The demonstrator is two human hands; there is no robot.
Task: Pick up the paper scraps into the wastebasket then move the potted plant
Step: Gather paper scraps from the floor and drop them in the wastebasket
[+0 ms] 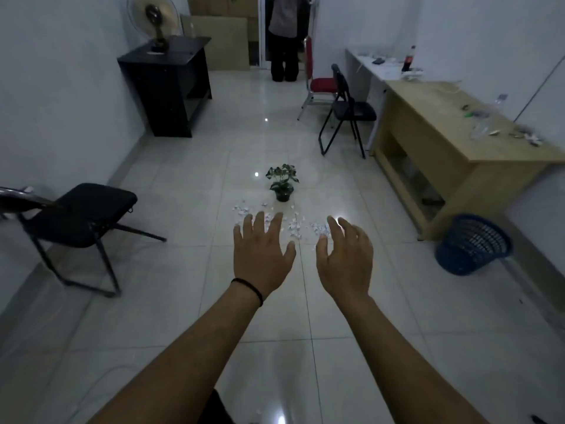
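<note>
White paper scraps [293, 225] lie scattered across the glossy tiled floor [183, 316] in the middle of a dim room, with a small potted plant [282, 183] in a dark pot standing upright just behind them. We hold both arms out over the litter, palms down: our left hand [261, 254], a black band [249, 289] on its wrist, has its fingers spread and grips nothing, and our right hand [345, 258] is likewise unclenched and empty, fingers loosely curved; whether the fingertips touch the scraps we cannot tell. A blue mesh wastebasket [472, 243] sits tilted on the floor well to the right, near the end of a light wooden desk [443, 130] strewn with small items. A black folding chair [82, 221] stands at left, another black chair [347, 113] and a red one [319, 84] farther back at right, and a fan [154, 21] tops a black cabinet [166, 87] by the left wall. Someone in dark trousers [286, 35] stands in the far doorway.
</note>
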